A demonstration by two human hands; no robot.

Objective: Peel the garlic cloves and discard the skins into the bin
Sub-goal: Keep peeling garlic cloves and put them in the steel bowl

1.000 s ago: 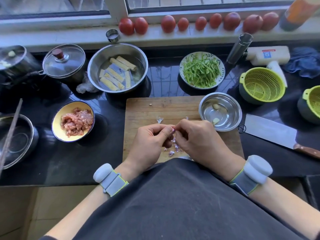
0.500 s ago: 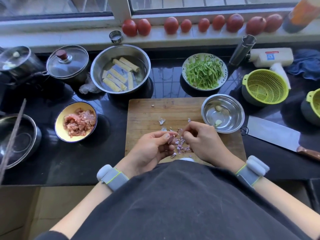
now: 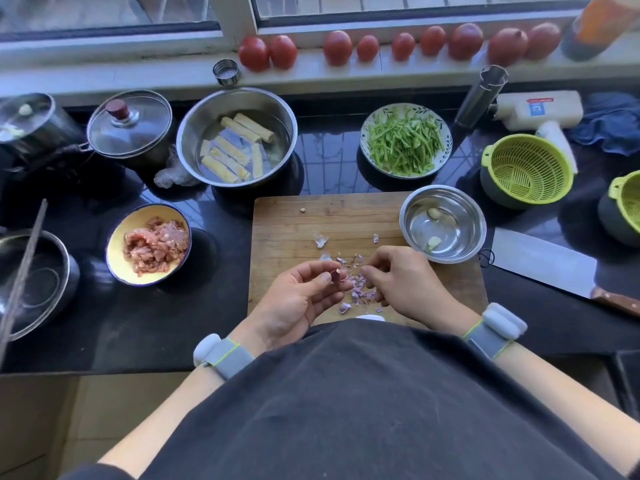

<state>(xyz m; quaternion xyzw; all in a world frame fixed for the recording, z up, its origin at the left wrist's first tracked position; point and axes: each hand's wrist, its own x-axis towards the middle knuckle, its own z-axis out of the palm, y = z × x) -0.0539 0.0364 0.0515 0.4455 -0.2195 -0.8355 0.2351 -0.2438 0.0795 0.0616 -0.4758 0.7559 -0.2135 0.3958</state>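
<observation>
My left hand [image 3: 298, 299] pinches a small purple-skinned garlic clove [image 3: 335, 274] between thumb and fingertips, above the near part of the wooden cutting board [image 3: 291, 233]. My right hand [image 3: 401, 282] hovers just to the right of it, fingers curled, with nothing clearly held. A pile of purple garlic skins [image 3: 358, 292] lies on the board between the two hands, with a few flakes farther up. Two peeled cloves [image 3: 433, 213] lie in the small steel bowl [image 3: 464, 209] at the board's right corner. No bin is in view.
A cleaver [image 3: 540, 263] lies right of the board. Around it stand a yellow bowl of minced meat [image 3: 149, 242], a steel bowl of tofu sticks [image 3: 237, 136], a plate of green strips [image 3: 405, 140], green colanders [image 3: 526, 169], lidded pots [image 3: 130, 124] and tomatoes [image 3: 337, 46] on the sill.
The hands have drawn apart. The right hand left the clove and moved right; the left keeps the clove. More skin flakes lie on the board between them.
</observation>
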